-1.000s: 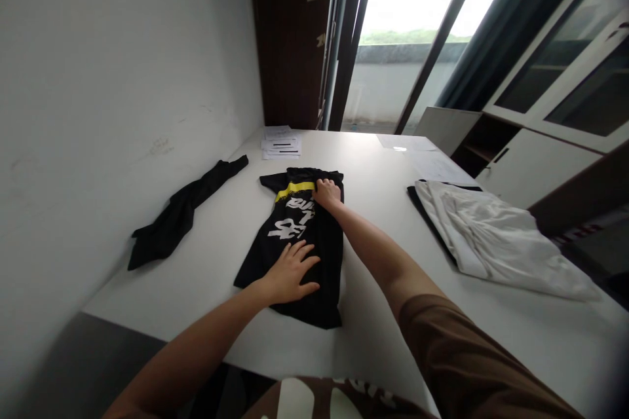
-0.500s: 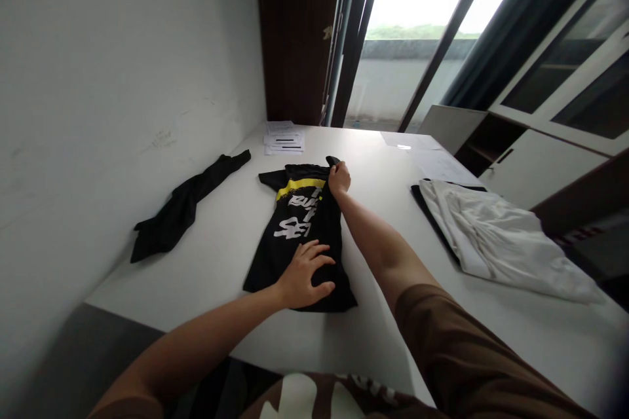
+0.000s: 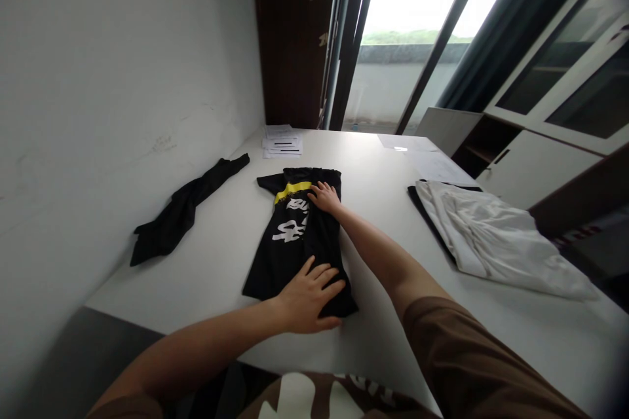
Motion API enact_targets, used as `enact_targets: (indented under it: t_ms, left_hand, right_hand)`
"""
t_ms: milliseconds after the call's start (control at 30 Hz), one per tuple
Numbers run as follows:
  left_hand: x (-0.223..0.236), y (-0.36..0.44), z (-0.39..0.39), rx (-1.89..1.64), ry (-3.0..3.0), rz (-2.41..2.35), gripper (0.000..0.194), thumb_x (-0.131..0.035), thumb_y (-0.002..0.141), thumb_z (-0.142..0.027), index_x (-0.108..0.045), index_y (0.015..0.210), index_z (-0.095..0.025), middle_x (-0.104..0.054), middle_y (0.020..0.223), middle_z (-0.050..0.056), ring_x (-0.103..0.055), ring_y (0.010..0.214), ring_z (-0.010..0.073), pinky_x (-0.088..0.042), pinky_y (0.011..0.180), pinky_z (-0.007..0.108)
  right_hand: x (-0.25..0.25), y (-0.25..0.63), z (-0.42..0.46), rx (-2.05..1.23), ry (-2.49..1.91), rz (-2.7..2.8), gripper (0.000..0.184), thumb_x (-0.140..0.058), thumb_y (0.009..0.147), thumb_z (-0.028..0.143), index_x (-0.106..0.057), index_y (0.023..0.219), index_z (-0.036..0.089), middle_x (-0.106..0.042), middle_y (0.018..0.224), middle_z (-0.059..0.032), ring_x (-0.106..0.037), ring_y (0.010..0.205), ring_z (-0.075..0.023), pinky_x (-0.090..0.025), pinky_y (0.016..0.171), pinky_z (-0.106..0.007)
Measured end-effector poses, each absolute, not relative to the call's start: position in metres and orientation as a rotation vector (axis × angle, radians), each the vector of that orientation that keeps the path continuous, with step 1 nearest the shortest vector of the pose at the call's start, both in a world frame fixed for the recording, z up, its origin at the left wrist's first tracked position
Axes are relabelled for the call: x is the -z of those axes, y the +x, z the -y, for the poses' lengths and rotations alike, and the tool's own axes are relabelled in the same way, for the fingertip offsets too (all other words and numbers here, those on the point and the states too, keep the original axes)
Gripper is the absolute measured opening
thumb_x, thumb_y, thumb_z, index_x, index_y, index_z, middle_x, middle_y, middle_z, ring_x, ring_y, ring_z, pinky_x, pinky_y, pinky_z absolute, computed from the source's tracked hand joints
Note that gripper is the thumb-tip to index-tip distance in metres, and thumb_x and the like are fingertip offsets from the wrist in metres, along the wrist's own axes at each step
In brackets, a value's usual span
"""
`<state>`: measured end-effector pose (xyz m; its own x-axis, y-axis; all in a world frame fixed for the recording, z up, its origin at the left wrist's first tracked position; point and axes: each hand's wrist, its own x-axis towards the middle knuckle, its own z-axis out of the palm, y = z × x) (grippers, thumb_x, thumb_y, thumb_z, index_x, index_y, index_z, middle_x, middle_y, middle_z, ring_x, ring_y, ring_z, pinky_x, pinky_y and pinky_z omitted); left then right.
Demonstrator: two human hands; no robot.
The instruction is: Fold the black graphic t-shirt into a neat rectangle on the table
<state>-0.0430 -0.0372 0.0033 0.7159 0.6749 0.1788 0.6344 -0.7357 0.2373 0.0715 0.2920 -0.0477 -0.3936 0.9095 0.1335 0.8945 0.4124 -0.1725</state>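
Note:
A black T-shirt (image 3: 289, 242) with white lettering and a yellow stripe lies folded lengthwise on the white table (image 3: 373, 334). My left hand (image 3: 309, 298) lies flat and open on the shirt's near end, fingers spread. My right hand (image 3: 325, 197) rests flat and open on the shirt's far part, just right of the yellow stripe, with the arm stretched out over the shirt's right edge.
A crumpled black garment (image 3: 181, 213) lies at the left by the wall. White and black clothes (image 3: 491, 236) are piled at the right. Papers (image 3: 282, 142) sit at the far end near the window, and a cabinet (image 3: 540, 157) stands to the right.
My right hand let go of the shirt's far right edge and laid flat on it. My left hand slid toward the near end. The shirt's right side now lies folded over.

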Motion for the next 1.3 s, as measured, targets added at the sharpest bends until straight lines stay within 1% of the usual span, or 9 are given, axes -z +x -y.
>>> enact_targets:
  t_ms: [100,233,333,533,633,767,1000,1200,1300]
  left_hand:
    - [-0.003,-0.035,0.035,-0.323,2.871,-0.999,0.042,-0.063,0.096,-0.051,-0.063,0.123,-0.019,-0.063,0.129,0.012,-0.057,0.12,0.0295,-0.041,0.107,0.047]
    - [-0.006,-0.03,0.036,-0.246,3.053,-0.787,0.007,-0.058,0.099,-0.025,-0.064,0.101,-0.022,-0.065,0.099,0.005,-0.059,0.09,0.0207,-0.044,0.08,0.036]
    - [-0.012,-0.031,0.042,-0.259,3.123,-0.492,0.01,-0.055,0.101,-0.024,-0.065,0.103,-0.024,-0.065,0.103,0.005,-0.058,0.088,0.0191,-0.043,0.076,0.035]
    - [-0.019,-0.024,0.045,-0.317,3.019,-0.446,0.019,-0.061,0.095,-0.031,-0.064,0.11,-0.02,-0.058,0.14,0.008,-0.053,0.124,0.0237,-0.041,0.105,0.039]
    - [-0.018,-0.014,0.046,-0.269,2.933,-0.764,0.04,-0.065,0.093,-0.049,-0.061,0.117,-0.018,-0.062,0.129,0.01,-0.056,0.117,0.0265,-0.044,0.1,0.041]
    - [-0.016,0.002,0.048,-0.167,2.848,-1.18,0.049,-0.062,0.091,-0.065,-0.062,0.105,-0.018,-0.064,0.109,0.011,-0.06,0.103,0.0304,-0.047,0.082,0.042]
    - [-0.021,0.017,0.043,-0.069,3.099,-0.682,0.011,-0.053,0.102,-0.021,-0.063,0.103,-0.02,-0.064,0.095,0.006,-0.06,0.082,0.0204,-0.039,0.065,0.035]
    - [-0.038,0.008,0.054,-0.161,3.177,-0.213,0.026,-0.054,0.102,-0.021,-0.069,0.081,-0.023,-0.064,0.103,0.008,-0.057,0.086,0.0206,-0.04,0.066,0.035]
    - [-0.043,-0.005,0.061,-0.07,3.106,-0.263,0.013,-0.064,0.096,-0.02,-0.069,0.084,-0.023,-0.066,0.095,0.006,-0.059,0.081,0.0199,-0.042,0.063,0.034]
  right_hand:
    - [0.049,0.074,-0.29,-0.138,-1.608,2.455,0.056,-0.038,0.105,0.059,-0.049,0.154,0.033,-0.033,0.167,-0.009,-0.026,0.154,-0.0326,-0.021,0.122,-0.057]
    - [0.048,0.077,-0.287,-0.182,-1.609,2.454,0.057,-0.038,0.105,0.059,-0.047,0.155,0.033,-0.03,0.169,-0.0079,-0.023,0.155,-0.0306,-0.018,0.123,-0.056]
    - [0.047,0.082,-0.283,-0.196,-1.605,2.463,0.057,-0.039,0.105,0.058,-0.046,0.156,0.033,-0.03,0.169,-0.0082,-0.023,0.156,-0.0303,-0.018,0.123,-0.056]
    - [0.049,0.092,-0.274,-0.177,-1.597,2.464,0.057,-0.039,0.105,0.059,-0.047,0.155,0.032,-0.029,0.169,-0.0091,-0.022,0.156,-0.0306,-0.019,0.123,-0.056]
    - [0.051,0.094,-0.273,-0.175,-1.572,2.461,0.057,-0.039,0.105,0.058,-0.048,0.155,0.031,-0.03,0.169,-0.0098,-0.023,0.156,-0.0307,-0.019,0.124,-0.055]
    - [0.053,0.095,-0.275,-0.173,-1.558,2.44,0.057,-0.04,0.105,0.058,-0.049,0.154,0.03,-0.033,0.167,-0.0098,-0.024,0.155,-0.0303,-0.019,0.124,-0.054]
    - [0.053,0.096,-0.275,-0.171,-1.556,2.421,0.056,-0.041,0.105,0.058,-0.05,0.153,0.031,-0.035,0.166,-0.0085,-0.026,0.155,-0.0289,-0.02,0.124,-0.052]
    - [0.05,0.095,-0.273,-0.184,-1.56,2.414,0.055,-0.042,0.105,0.056,-0.051,0.153,0.031,-0.035,0.167,-0.0082,-0.026,0.155,-0.0289,-0.02,0.125,-0.051]
    - [0.049,0.096,-0.272,-0.187,-1.543,2.402,0.055,-0.043,0.105,0.056,-0.052,0.152,0.029,-0.036,0.166,-0.0093,-0.028,0.154,-0.0297,-0.02,0.124,-0.051]
